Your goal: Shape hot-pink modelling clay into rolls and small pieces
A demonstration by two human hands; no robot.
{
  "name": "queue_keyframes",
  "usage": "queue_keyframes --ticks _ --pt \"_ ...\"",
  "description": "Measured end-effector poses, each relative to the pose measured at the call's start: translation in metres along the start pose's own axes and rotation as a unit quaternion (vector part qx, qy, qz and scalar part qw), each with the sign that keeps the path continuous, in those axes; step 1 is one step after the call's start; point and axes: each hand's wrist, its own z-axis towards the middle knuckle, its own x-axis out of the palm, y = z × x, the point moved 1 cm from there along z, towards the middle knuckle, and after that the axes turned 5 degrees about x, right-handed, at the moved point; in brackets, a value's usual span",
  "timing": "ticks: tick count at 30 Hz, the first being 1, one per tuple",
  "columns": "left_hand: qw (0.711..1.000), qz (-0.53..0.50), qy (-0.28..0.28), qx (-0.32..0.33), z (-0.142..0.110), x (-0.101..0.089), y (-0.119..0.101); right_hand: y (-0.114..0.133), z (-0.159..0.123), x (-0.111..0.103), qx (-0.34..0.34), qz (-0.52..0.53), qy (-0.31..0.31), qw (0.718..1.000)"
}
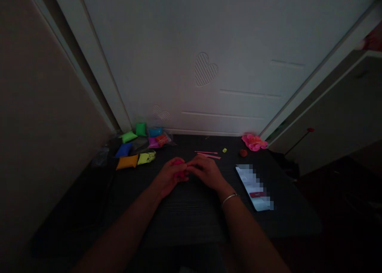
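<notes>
A lump of pink modelling clay (179, 168) rests in my left hand (167, 178), whose fingers are curled round it above the dark table. My right hand (208, 172), with a bracelet at its wrist, meets it from the right. Its thumb and forefinger are pinched together at the clay's right edge, and dim light hides what exactly lies between the fingertips. Just beyond the hands lie thin pink modelling tools (209, 156). A small yellow-green piece (225, 150) is to their right.
Packets of coloured clay (127, 162) are spread at the table's back left. Farther right are a reddish-brown ball (243, 153), a pink flower-like object (254, 142) and a lit phone (253, 188). A white panel (167, 58) with heart shapes rises behind the table (185, 221).
</notes>
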Motion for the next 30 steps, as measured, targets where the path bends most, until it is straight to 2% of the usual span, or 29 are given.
queue_keyframes --ticks 4,7,11,14,16,23,30 --pt "1.0 0.001 -0.019 0.002 -0.001 0.002 -0.001 0.001 -0.001 0.001 0.024 0.028 -0.01 0.999" --pt "1.0 -0.006 -0.026 -0.003 -0.001 0.001 -0.001 0.0 -0.002 0.001 0.08 0.1 -0.048 0.991" --pt "0.999 -0.025 -0.035 -0.008 -0.001 -0.001 -0.002 -0.005 -0.001 -0.002 0.17 0.241 -0.121 0.948" --pt "0.999 -0.008 -0.047 0.005 -0.001 0.0 -0.003 -0.01 0.0 -0.005 0.193 0.31 -0.172 0.915" --pt "0.998 0.025 -0.05 0.019 -0.001 0.002 -0.003 -0.012 0.001 -0.005 0.192 0.334 -0.189 0.903" --pt "0.996 0.068 0.001 0.051 -0.001 0.007 0.002 -0.009 0.003 -0.002 0.201 0.352 -0.165 0.899" --pt "0.999 -0.02 0.012 0.031 -0.001 0.007 0.002 -0.007 0.003 -0.004 0.209 0.309 -0.154 0.915"
